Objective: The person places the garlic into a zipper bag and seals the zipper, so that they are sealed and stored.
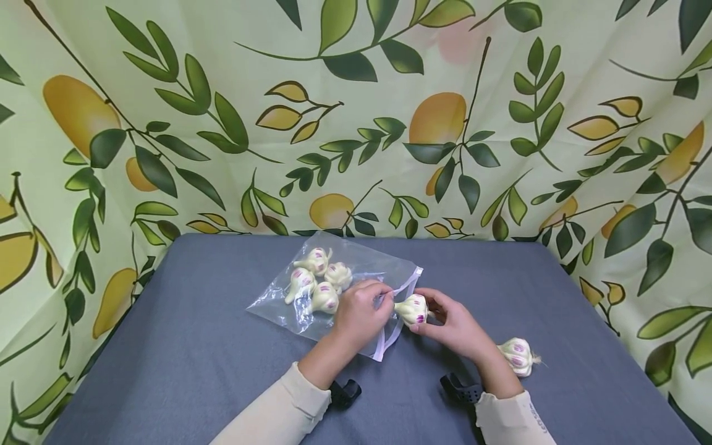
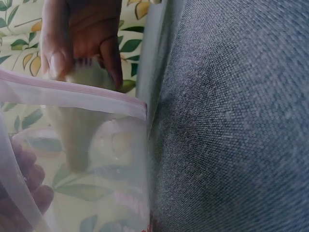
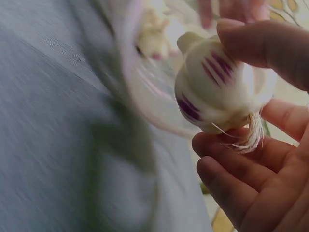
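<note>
A clear zip bag (image 1: pixel 367 256) with a pale lilac zip edge lies on the table, with several garlic bulbs (image 1: pixel 302 281) inside. My left hand (image 1: pixel 361 312) pinches the bag near its mouth and holds it parted. Between thumb and fingers, my right hand (image 1: pixel 453 324) grips a white garlic bulb with purple streaks (image 3: pixel 212 82) right at the opening, its stem pointing to the bag and its roots toward my palm. In the left wrist view, the stem shows behind the clear plastic (image 2: pixel 116 159). Another garlic bulb (image 1: pixel 518 356) lies on the table beside my right wrist.
The table has a grey-blue cloth (image 1: pixel 222 371) over it. A curtain with a leaf and fruit print (image 1: pixel 356 154) hangs behind it and along both sides. A black strap mount (image 1: pixel 346 393) sits on each wrist.
</note>
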`<action>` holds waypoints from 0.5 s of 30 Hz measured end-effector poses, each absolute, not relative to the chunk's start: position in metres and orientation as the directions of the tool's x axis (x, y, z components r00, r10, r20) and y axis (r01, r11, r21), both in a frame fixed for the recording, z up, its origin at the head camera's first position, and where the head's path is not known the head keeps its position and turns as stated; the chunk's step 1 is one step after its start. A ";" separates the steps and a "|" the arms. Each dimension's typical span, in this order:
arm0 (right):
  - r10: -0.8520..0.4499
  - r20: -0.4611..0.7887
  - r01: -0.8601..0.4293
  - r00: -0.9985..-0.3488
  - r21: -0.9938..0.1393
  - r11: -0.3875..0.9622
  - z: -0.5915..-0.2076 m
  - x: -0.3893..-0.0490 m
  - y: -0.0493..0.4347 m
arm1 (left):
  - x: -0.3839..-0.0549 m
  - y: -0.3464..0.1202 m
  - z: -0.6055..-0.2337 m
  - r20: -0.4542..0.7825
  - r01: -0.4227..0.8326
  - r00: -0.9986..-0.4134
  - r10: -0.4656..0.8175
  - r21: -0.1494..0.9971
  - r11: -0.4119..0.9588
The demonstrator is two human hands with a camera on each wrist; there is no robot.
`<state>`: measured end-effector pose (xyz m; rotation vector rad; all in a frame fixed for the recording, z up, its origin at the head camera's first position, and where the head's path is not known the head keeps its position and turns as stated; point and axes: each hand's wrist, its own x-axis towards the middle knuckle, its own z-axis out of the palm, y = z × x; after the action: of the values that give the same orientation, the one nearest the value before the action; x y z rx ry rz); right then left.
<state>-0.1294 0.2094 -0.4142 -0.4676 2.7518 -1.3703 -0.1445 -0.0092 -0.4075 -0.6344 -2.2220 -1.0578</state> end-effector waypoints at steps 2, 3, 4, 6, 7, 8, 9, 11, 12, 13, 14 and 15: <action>-0.302 0.110 -0.269 -0.947 -0.786 0.556 -0.417 -0.130 0.200 | -0.144 -0.010 -0.407 0.678 0.629 -0.716 0.166 0.523 0.575; -0.317 0.120 -0.287 -0.941 -0.781 0.554 -0.417 -0.130 0.194 | -0.144 -0.010 -0.407 0.677 0.628 -0.717 0.167 0.523 0.576; -0.330 0.137 -0.311 -0.934 -0.768 0.560 -0.418 -0.130 0.189 | -0.144 -0.010 -0.407 0.677 0.627 -0.717 0.167 0.522 0.578; -0.359 0.170 -0.362 -0.918 -0.729 0.581 -0.421 -0.131 0.179 | -0.143 -0.010 -0.406 0.678 0.627 -0.716 0.167 0.519 0.581; -0.373 0.189 -0.390 -0.909 -0.705 0.593 -0.422 -0.131 0.175 | -0.143 -0.010 -0.406 0.680 0.627 -0.714 0.166 0.517 0.583; -0.387 0.209 -0.419 -0.898 -0.675 0.607 -0.423 -0.132 0.171 | -0.143 -0.010 -0.406 0.682 0.628 -0.712 0.166 0.513 0.586; -0.401 0.231 -0.448 -0.886 -0.643 0.621 -0.424 -0.133 0.168 | -0.144 -0.010 -0.406 0.685 0.628 -0.710 0.164 0.511 0.587; -0.416 0.263 -0.486 -0.871 -0.595 0.641 -0.427 -0.137 0.163 | -0.144 -0.011 -0.405 0.692 0.629 -0.704 0.160 0.503 0.593; -0.417 0.274 -0.495 -0.866 -0.581 0.646 -0.427 -0.139 0.160 | -0.144 -0.011 -0.404 0.695 0.630 -0.701 0.160 0.499 0.595; -0.414 0.283 -0.499 -0.865 -0.571 0.653 -0.428 -0.141 0.157 | -0.143 -0.011 -0.404 0.697 0.630 -0.700 0.159 0.497 0.597; -0.407 0.289 -0.498 -0.867 -0.563 0.660 -0.429 -0.143 0.154 | -0.143 -0.011 -0.404 0.698 0.629 -0.699 0.157 0.496 0.598; -0.400 0.291 -0.494 -0.869 -0.564 0.662 -0.430 -0.146 0.150 | -0.143 -0.010 -0.404 0.699 0.630 -0.698 0.156 0.496 0.598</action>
<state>-0.1457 0.1496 -0.4299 -0.8093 2.9913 -1.0848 -0.1429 -0.0102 -0.4038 -0.6189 -2.2142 -1.0103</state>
